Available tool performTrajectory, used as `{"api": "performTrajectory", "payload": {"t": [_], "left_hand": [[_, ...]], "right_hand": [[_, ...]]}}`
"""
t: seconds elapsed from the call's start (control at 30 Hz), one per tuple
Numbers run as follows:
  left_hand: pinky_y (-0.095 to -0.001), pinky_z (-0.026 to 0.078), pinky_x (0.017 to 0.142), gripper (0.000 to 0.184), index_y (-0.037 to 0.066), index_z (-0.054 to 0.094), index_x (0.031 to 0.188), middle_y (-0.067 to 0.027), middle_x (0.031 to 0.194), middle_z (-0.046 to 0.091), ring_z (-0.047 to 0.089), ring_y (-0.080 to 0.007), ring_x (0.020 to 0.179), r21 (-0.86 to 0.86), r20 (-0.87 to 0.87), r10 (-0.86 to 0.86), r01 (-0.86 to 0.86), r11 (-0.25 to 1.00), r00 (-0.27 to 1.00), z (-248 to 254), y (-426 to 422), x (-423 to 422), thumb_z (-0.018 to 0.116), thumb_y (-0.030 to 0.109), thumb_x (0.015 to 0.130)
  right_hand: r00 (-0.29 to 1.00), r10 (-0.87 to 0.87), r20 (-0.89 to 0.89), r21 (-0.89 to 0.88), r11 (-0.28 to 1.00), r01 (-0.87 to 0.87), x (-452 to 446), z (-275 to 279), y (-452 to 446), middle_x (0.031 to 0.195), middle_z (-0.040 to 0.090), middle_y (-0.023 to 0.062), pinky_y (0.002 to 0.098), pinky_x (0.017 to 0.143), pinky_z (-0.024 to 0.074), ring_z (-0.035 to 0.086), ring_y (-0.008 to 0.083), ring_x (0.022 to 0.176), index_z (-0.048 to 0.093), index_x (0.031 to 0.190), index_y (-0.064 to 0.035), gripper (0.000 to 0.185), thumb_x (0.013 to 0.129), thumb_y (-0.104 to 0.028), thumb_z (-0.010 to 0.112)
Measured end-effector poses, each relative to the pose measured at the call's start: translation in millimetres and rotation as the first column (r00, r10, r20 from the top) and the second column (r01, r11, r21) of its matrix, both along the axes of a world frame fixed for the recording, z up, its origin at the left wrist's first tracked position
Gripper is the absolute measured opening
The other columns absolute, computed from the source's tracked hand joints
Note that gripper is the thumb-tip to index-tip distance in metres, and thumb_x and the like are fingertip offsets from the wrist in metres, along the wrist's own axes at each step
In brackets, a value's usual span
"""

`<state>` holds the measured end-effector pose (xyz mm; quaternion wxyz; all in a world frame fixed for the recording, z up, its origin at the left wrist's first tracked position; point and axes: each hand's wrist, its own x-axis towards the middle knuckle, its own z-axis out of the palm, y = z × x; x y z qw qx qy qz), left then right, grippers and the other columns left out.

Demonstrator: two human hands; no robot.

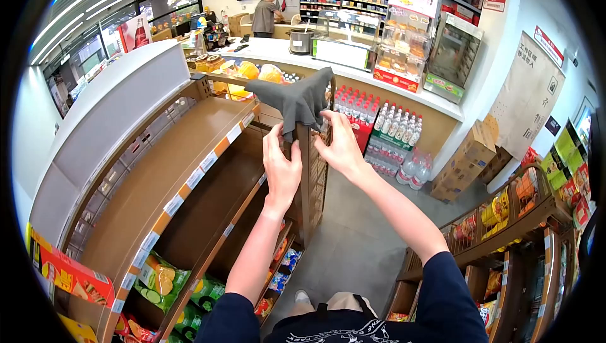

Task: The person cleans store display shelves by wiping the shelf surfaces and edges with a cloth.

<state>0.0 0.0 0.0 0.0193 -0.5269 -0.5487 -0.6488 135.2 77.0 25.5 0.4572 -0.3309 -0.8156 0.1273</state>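
A dark grey cloth (295, 97) hangs draped over the top corner of the brown shelf unit's end post (310, 185). My left hand (282, 166) is raised on the left of the post, fingers pointing up near the cloth's lower edge, thumb apart. On the other side, my right hand (341, 146) is beside the post, its fingers apart and close to the cloth's right edge. Neither hand is closed around anything. Whether the fingertips touch the cloth or post is hard to make out. Price labels (208, 162) line the edge of the brown upper shelf (158, 172) on the left.
Green snack bags (161, 283) sit on the lower left shelves. Bottled drinks (396, 125) stand in packs before the white counter (265, 49). A person (265, 16) stands behind it. Stacked cardboard boxes (468, 160) and another snack rack (505, 229) are to the right.
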Motion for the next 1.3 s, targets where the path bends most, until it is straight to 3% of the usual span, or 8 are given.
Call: {"api": "performTrajectory", "payload": {"t": [0.23, 0.43, 0.77, 0.9, 1.0, 1.13, 1.23, 1.3], "left_hand": [[-0.0302, 0.048, 0.06, 0.022, -0.002, 0.062, 0.108, -0.0114, 0.09, 0.06, 0.058, -0.0197, 0.071, 0.21, -0.083, 0.127, -0.107, 0.972, 0.988, 26.4, 29.2, -2.8, 0.065, 0.002, 0.087], [-0.0379, 0.047, 0.079, 0.022, -0.001, 0.061, 0.105, -0.0135, 0.096, 0.056, 0.058, -0.0301, 0.088, 0.29, -0.219, 0.161, -0.093, 0.952, 0.962, 89.6, 7.5, -11.4, 0.065, -0.002, 0.083], [-0.0423, 0.052, 0.084, 0.034, 0.001, 0.059, 0.105, -0.0184, 0.1, 0.065, 0.064, -0.0397, 0.093, 0.027, -0.572, -0.384, 0.484, 0.875, 0.725, 113.8, -27.6, 117.8, 0.059, -0.011, 0.073], [-0.0396, 0.053, 0.079, 0.032, -0.002, 0.057, 0.107, -0.0208, 0.097, 0.064, 0.064, -0.0406, 0.089, -0.179, -0.43, -0.538, 0.515, 0.838, 0.725, 93.7, -2.7, 168.4, 0.057, -0.012, 0.077], [-0.0287, 0.048, 0.068, 0.021, -0.002, 0.056, 0.106, -0.0128, 0.082, 0.063, 0.062, -0.0183, 0.075, -0.222, -0.264, -0.633, 0.593, 0.774, 0.728, 81.0, 14.3, 209.2, 0.059, -0.006, 0.086], [-0.0247, 0.046, 0.072, 0.015, -0.002, 0.055, 0.104, -0.0054, 0.085, 0.064, 0.053, -0.007, 0.078, -0.346, 0.124, -0.778, 0.762, 0.548, 0.616, 50.0, 37.8, 257.2, 0.059, 0.008, 0.094], [-0.0244, 0.046, 0.077, 0.019, -0.002, 0.058, 0.109, -0.0033, 0.096, 0.063, 0.056, -0.008, 0.084, -0.266, 0.642, -0.695, 0.944, 0.195, 0.324, 35.0, 42.6, 304.2, 0.055, 0.011, 0.096], [-0.0257, 0.048, 0.076, 0.026, -0.003, 0.058, 0.115, -0.0048, 0.097, 0.064, 0.059, -0.01, 0.085, -0.339, 0.748, -0.569, 0.933, 0.116, 0.342, 26.0, 30.2, 329.4, 0.054, 0.014, 0.095]], "right_hand": [[0.995, 0.077, -0.059, 0.172, 0.983, -0.065, -7.7, 18.0, 29.4, 0.09, 0.059, 0.0132, 0.0417, 0.081, 0.0478, 0.057, 0.0308, 0.088, 0.059, 0.103, -0.0015, 0.023, 0.082, -0.01, 0.065], [0.929, 0.205, -0.307, 0.153, 0.974, -0.164, -3.7, 55.0, 21.8, 0.077, 0.058, 0.0101, 0.04, 0.077, 0.0468, 0.057, 0.0281, 0.078, 0.062, 0.086, -0.0037, 0.004, 0.086, -0.007, 0.062], [0.613, 0.307, -0.728, -0.154, 0.798, -0.582, 113.3, 4.8, -40.1, 0.126, 0.061, 0.0075, 0.0292, 0.096, 0.0467, 0.056, 0.0139, 0.114, 0.056, 0.131, 0.0017, 0.036, 0.103, -0.019, 0.05], [0.61, 0.003, -0.793, -0.438, 0.693, -0.573, 189.2, -24.4, -84.6, 0.133, 0.056, 0.009, 0.0289, 0.108, 0.036, 0.049, 0.0135, 0.123, 0.05, 0.136, 0.0037, 0.041, 0.106, -0.023, 0.041], [0.53, -0.115, -0.84, -0.457, 0.676, -0.578, 257.4, -70.6, -117.4, 0.145, 0.045, 0.009, 0.0325, 0.11, 0.0336, 0.046, 0.0169, 0.129, 0.038, 0.145, 0.0014, 0.056, 0.105, -0.037, 0.04], [0.441, -0.131, -0.888, -0.422, 0.613, -0.668, 319.7, -82.1, -160.3, 0.148, 0.04, 0.007, 0.0422, 0.103, 0.0387, 0.04, 0.0157, 0.129, 0.027, 0.152, -0.0034, 0.109, 0.083, -0.087, 0.028], [0.324, -0.014, -0.946, -0.26, 0.632, -0.73, 343.3, -112.5, -171.3, 0.143, 0.043, 0.0068, 0.0397, 0.101, 0.0393, 0.044, 0.0152, 0.124, 0.017, 0.155, -0.0078, 0.112, 0.079, -0.082, 0.051], [0.474, -0.282, -0.834, -0.519, 0.694, -0.499, 336.5, -109.6, -194.4, 0.142, 0.044, 0.014, 0.0375, 0.095, 0.0436, 0.047, 0.0206, 0.121, 0.011, 0.156, -0.0118, 0.119, 0.07, -0.04, 0.088]]}}
